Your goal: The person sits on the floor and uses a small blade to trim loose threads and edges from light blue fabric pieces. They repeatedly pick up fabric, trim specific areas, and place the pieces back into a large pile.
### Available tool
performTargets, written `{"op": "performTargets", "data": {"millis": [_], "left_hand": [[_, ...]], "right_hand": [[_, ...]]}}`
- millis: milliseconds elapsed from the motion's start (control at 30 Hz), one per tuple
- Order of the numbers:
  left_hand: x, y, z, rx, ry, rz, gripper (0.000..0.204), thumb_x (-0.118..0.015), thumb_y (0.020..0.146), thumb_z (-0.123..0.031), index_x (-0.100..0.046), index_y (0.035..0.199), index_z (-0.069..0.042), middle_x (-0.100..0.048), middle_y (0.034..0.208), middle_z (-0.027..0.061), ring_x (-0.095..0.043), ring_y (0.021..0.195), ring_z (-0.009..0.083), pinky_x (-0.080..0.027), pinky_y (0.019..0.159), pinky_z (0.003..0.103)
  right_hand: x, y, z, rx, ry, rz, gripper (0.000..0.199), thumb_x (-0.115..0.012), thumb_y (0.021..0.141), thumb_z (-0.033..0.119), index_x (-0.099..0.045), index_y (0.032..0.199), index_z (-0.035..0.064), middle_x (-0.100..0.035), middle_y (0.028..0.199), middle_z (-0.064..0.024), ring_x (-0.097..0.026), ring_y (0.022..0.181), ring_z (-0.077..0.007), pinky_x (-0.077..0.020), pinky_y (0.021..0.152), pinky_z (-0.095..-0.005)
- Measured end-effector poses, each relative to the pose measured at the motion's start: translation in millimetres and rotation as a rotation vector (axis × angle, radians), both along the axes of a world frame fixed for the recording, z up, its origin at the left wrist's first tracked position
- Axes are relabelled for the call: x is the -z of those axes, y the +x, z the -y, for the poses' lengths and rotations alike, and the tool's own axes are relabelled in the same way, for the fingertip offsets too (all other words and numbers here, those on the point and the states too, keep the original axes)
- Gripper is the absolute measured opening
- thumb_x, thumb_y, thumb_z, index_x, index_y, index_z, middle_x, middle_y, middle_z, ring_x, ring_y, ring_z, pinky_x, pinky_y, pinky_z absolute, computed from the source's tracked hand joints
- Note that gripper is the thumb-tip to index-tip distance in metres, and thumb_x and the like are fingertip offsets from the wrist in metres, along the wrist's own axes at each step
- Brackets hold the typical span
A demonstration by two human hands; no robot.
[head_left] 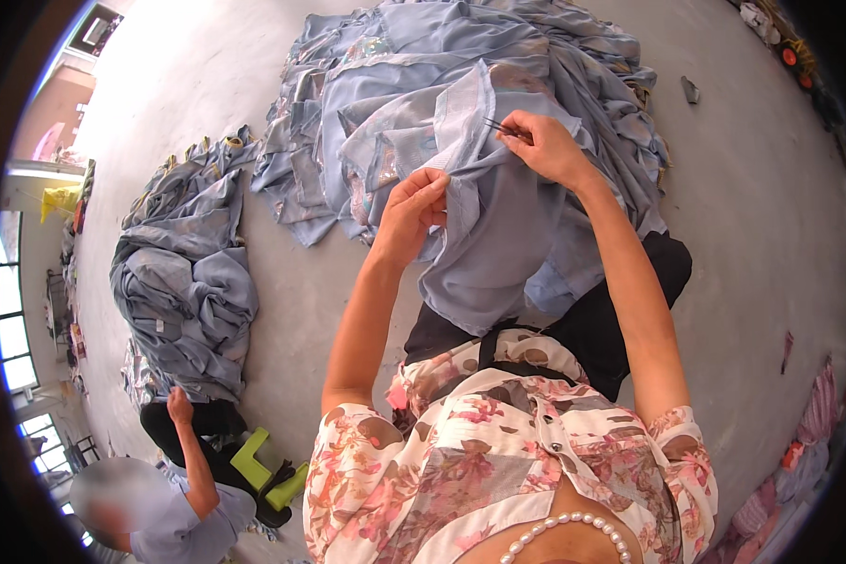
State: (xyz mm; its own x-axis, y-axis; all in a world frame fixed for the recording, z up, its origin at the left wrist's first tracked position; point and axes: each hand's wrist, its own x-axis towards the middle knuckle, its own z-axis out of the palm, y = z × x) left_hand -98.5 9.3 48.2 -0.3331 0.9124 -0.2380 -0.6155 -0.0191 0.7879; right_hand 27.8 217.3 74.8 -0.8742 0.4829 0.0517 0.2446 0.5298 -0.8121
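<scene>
My left hand is closed, pinching the seam of a light blue-grey garment between thumb and fingers. The cloth hangs from there over my lap, and its far part lies on a big heap of similar garments. In my right hand is a small dark two-pointed tool, snips or tweezers; I cannot tell which. Its thin tips point left, just over the garment's pale seam strip. Part of the tool is hidden by my fingers. Shiny patterned patches show on some of the cloth.
On the left a second heap of blue-grey garments lies on the grey floor. A co-worker sits beside it, near a lime-green plastic stool. Pinkish and bluish cloth lies along the right edge.
</scene>
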Motion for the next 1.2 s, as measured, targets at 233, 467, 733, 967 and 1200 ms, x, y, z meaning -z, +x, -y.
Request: {"op": "performTargets", "data": {"millis": [233, 467, 733, 967, 1200], "left_hand": [[-10.1, 7.5, 5.2, -0.067, -0.046, -0.355, 0.015, -0.054, 0.093, -0.023, -0.057, 0.093, -0.009, -0.051, 0.076, -0.0074, -0.044, 0.066, 0.0021, -0.036, 0.061, 0.016], [-2.8, 16.9, 0.1, -0.329, 0.009, -0.055, 0.014, -0.054, 0.094, -0.023, -0.057, 0.093, -0.009, -0.053, 0.079, -0.0071, -0.047, 0.071, 0.0007, -0.040, 0.065, 0.017], [-21.7, 15.0, 7.2, -0.200, -0.011, 0.020, 0.019, -0.050, 0.096, -0.022, -0.058, 0.099, -0.006, -0.061, 0.085, -0.0011, -0.057, 0.075, 0.0043, -0.047, 0.066, 0.019], [-25.7, 8.0, 18.5, -0.114, -0.118, 0.030, 0.025, -0.049, 0.096, -0.024, -0.059, 0.102, -0.003, -0.063, 0.090, 0.0011, -0.059, 0.080, 0.0065, -0.047, 0.071, 0.020], [-26.7, 5.5, 27.1, -0.050, -0.160, 0.067, 0.024, -0.057, 0.093, -0.023, -0.062, 0.106, -0.004, -0.065, 0.091, -0.0005, -0.059, 0.079, 0.0043, -0.048, 0.068, 0.019]], "right_hand": [[-13.4, 10.0, 31.9, 0.164, 0.123, -0.210, 0.014, -0.062, 0.086, 0.006, -0.058, 0.097, -0.0009, -0.065, 0.082, -0.0040, -0.059, 0.074, -0.0062, -0.0461, 0.066, -0.0206], [-4.8, 33.5, 75.0, 0.128, -0.322, -0.215, 0.013, -0.064, 0.088, 0.011, -0.060, 0.093, -0.0004, -0.065, 0.081, -0.0017, -0.059, 0.072, -0.0037, -0.0455, 0.063, -0.0181], [-1.6, 19.2, 99.3, 0.028, -0.531, -0.155, 0.036, -0.073, 0.081, 0.020, -0.061, 0.103, -0.0054, -0.059, 0.074, 0.0000, -0.051, 0.066, -0.0043, -0.0443, 0.059, -0.0202], [-22.0, 30.3, 89.4, -0.124, -0.899, -0.265, 0.017, -0.069, 0.084, 0.015, -0.061, 0.081, 0.0014, -0.049, 0.061, 0.0053, -0.041, 0.054, -0.0014, -0.0302, 0.048, -0.0170], [-31.0, 8.0, 77.3, -0.124, -0.628, -0.381, 0.022, -0.066, 0.087, 0.021, -0.060, 0.090, 0.0004, -0.057, 0.069, -0.0001, -0.051, 0.056, -0.0074, -0.0405, 0.052, -0.0207]]}}
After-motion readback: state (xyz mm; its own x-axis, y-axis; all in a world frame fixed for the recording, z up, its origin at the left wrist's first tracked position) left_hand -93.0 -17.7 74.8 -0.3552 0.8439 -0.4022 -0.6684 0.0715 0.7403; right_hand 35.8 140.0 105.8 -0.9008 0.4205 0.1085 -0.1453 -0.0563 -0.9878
